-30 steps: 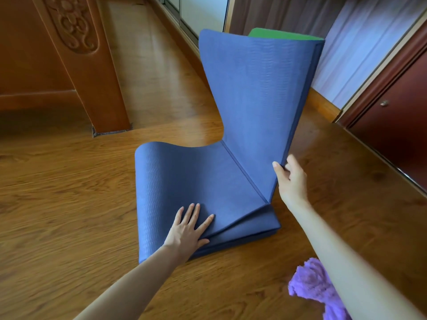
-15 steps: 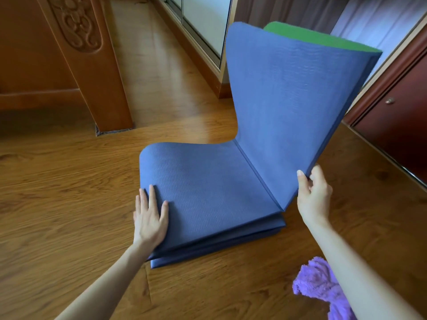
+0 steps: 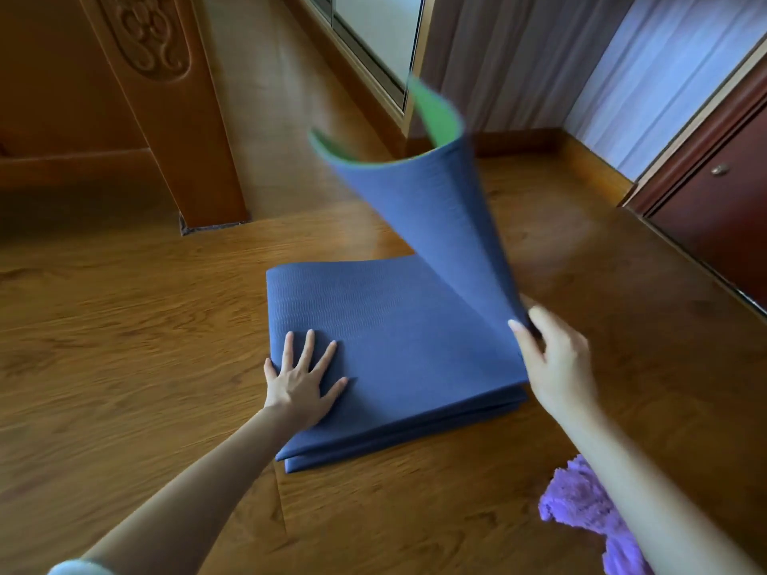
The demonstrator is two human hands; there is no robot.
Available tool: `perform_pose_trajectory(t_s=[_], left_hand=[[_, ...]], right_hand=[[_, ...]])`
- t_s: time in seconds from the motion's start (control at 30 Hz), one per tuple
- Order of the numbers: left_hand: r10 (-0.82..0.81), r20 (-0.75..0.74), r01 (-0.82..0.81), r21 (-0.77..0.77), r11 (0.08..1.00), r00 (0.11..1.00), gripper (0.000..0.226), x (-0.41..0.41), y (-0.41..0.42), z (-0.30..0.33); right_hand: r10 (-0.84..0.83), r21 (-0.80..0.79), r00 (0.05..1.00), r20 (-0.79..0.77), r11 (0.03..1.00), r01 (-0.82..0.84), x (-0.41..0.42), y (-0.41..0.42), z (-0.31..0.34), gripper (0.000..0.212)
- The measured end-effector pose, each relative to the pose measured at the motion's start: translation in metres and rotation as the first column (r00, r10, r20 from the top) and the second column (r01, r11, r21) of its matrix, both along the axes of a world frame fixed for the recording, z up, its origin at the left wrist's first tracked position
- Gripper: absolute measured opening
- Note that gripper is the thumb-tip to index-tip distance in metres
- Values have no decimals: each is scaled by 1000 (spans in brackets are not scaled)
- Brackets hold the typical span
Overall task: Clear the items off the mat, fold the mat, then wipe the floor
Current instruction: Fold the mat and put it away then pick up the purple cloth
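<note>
We have the blue mat [image 3: 386, 346] stacked in folds on the wooden floor [image 3: 124, 325]. Our left hand [image 3: 301, 383] presses flat on it, fingers [image 3: 309, 346] spread wide. Our right hand [image 3: 554, 359] pinches the edge of the last flap [image 3: 436, 217], which stands curled and blurred above the stack. If that flap drops crooked, the fold may land skewed or spring open. The purple cloth [image 3: 581, 504] waits nearby.

Both forearms are bare; a pale light-blue sleeve [image 3: 79, 568] edge is seen on the left arm, far from the mat [image 3: 394, 346].
</note>
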State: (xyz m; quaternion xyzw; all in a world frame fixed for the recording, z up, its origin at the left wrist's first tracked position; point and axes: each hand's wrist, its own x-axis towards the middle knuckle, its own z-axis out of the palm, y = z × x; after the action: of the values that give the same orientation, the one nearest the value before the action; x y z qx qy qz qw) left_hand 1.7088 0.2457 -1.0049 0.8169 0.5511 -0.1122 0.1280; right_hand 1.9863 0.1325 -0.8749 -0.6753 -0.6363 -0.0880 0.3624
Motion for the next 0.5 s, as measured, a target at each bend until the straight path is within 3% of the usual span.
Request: perform_pose_trajectory(t_s=[0.07, 0.13, 0.17, 0.23, 0.3, 0.33, 0.4, 0.5], left_hand=[[-22, 64, 24, -35, 999, 998, 62, -6, 3, 0], [9, 325, 15, -71, 997, 946, 56, -20, 5, 3], [78, 531, -30, -98, 995, 844, 53, -31, 6, 4], [334, 812, -191, -275, 942, 479, 41, -57, 5, 9], [569, 814, -233, -535, 812, 118, 38, -81, 1, 17], [640, 769, -219, -623, 751, 5, 38, -91, 0, 19], [715, 697, -212, -709, 673, -63, 37, -100, 1, 24], [798, 601, -194, -788, 584, -40, 48, -92, 7, 43]], right_hand=[[23, -45, 999, 27, 999, -22, -11, 4, -6, 30], [47, -72, 996, 71, 996, -42, -21, 4, -14, 32], [53, -90, 995, 89, 995, -45, -24, 3, -21, 31], [72, -136, 989, 131, 989, -55, -24, -3, -36, 32], [86, -186, 983, 165, 981, -54, -21, -12, -57, 35], [91, -227, 981, 173, 973, -50, -22, -15, -67, 41], [103, -313, 972, 209, 949, -33, -27, -21, -86, 51], [96, -397, 966, 241, 918, 8, -37, -27, -103, 58]])
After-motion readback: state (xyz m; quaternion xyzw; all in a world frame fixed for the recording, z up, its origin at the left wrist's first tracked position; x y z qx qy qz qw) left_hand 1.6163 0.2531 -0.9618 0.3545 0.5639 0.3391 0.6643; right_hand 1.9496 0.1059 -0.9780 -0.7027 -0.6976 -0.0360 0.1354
